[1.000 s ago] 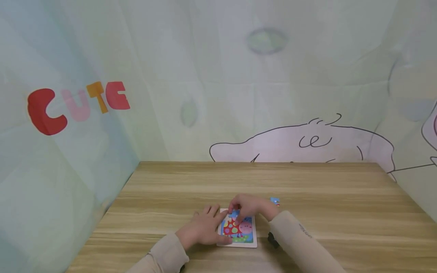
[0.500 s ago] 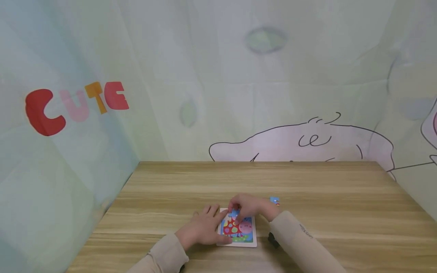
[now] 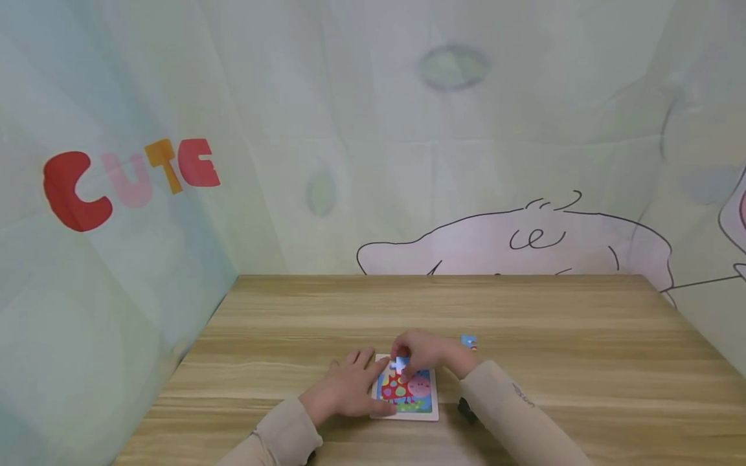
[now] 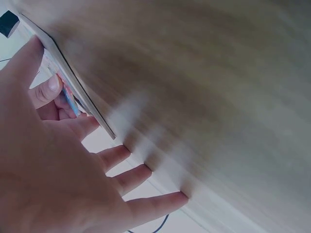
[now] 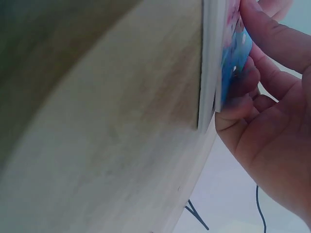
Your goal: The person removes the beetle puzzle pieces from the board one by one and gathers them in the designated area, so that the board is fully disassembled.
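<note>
The jigsaw looks close to complete. Its board [image 3: 415, 418] lies flat towards the near edge of the worktop [image 3: 583, 343], roughly midway between the left and right edges. Across the board, a red spotted bug with a pink head and the green ground below it appear filled in. What seems to remain is the blue strip along the board's far edge, though fingers hide much of that part.

The right hand [image 3: 424, 351] has a blue piece [image 3: 399, 365] pinched between thumb and fingers over the board's far left part. In the right wrist view the blue surface stands at a slant by the fingers, so the piece is probably not seated; whether its tabs meet their slots cannot be told.

The left hand [image 3: 348, 388] is spread wide and grips nothing. Its thumb and index finger rest at the board's left edge, apparently steadying it, while the other fingertips touch the worktop.

A second blue piece, the loose one [image 3: 468, 341], lies on the worktop beyond the board's far right corner, just past the right wrist. It appears to be left for afterwards; no other loose piece shows.
</note>
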`<state>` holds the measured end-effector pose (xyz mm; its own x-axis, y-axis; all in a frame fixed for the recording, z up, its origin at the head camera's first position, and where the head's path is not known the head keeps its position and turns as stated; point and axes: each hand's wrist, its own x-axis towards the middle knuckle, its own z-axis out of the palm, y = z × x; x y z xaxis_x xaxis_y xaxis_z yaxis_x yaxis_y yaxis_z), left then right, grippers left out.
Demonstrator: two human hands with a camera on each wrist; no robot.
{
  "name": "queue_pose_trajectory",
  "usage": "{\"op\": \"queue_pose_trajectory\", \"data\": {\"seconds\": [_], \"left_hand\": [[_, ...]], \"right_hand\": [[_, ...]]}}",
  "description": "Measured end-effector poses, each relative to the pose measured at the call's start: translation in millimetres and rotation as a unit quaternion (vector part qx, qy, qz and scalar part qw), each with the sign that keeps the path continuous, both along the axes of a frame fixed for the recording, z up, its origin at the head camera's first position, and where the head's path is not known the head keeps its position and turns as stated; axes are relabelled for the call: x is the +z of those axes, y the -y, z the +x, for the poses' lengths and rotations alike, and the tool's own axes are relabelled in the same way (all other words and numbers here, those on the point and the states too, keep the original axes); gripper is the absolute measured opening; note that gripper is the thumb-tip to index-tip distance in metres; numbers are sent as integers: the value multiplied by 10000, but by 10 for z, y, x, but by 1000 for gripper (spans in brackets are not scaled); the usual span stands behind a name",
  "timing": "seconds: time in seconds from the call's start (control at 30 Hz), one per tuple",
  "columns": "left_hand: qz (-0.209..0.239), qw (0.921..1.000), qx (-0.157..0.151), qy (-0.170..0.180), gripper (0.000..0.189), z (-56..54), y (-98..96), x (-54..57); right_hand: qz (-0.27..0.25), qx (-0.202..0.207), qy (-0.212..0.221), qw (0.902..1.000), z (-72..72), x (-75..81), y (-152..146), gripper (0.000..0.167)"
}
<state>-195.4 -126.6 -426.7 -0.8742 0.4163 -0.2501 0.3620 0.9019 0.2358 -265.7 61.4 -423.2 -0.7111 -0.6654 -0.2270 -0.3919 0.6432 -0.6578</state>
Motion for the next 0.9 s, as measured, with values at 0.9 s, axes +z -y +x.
{"op": "queue_pose_trajectory", "data": {"seconds": [0.9], "left_hand": [[39, 9999, 35, 99, 90, -7, -7, 9]], "right_hand": [[-184, -49, -65, 9998, -17, -1, -156, 13]]}}
